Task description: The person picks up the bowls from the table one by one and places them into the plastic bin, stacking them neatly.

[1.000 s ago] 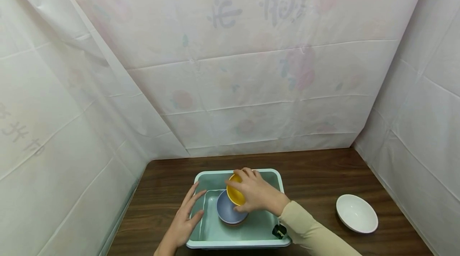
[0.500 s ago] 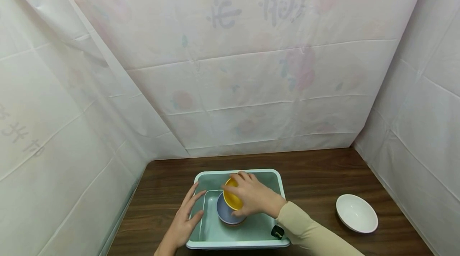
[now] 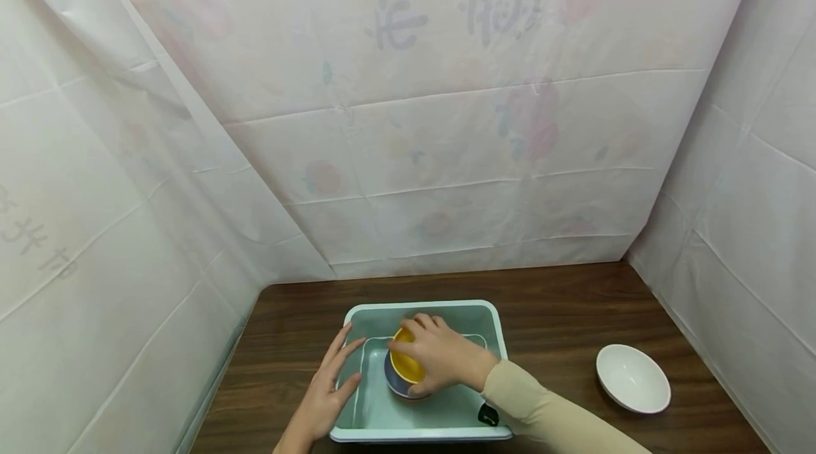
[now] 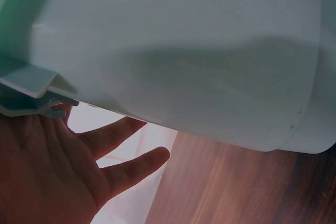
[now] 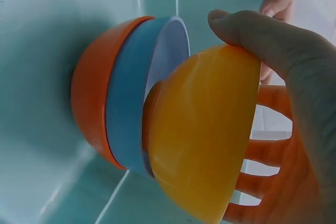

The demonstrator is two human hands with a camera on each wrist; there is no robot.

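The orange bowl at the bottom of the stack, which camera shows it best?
The right wrist view: the outer side of the orange bowl shows plainly there beneath the blue bowl. The head view shows only a thin sliver of it under the blue bowl, and the left wrist view doesn't show it.

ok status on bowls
Right grip holds yellow bowl at mouth of blue bowl. Blue bowl sits in orange bowl. Left grip spread at tub edge. Nothing visibly blocking.

The yellow bowl [image 5: 205,129] held by the right fingers [image 5: 268,150] hides part of the blue bowl [image 5: 128,93] beneath. The basin [image 4: 184,14] covers a tip of the left fingers [image 4: 111,137]. Below the right fingers, a black object [image 3: 488,414] is too small to identify.
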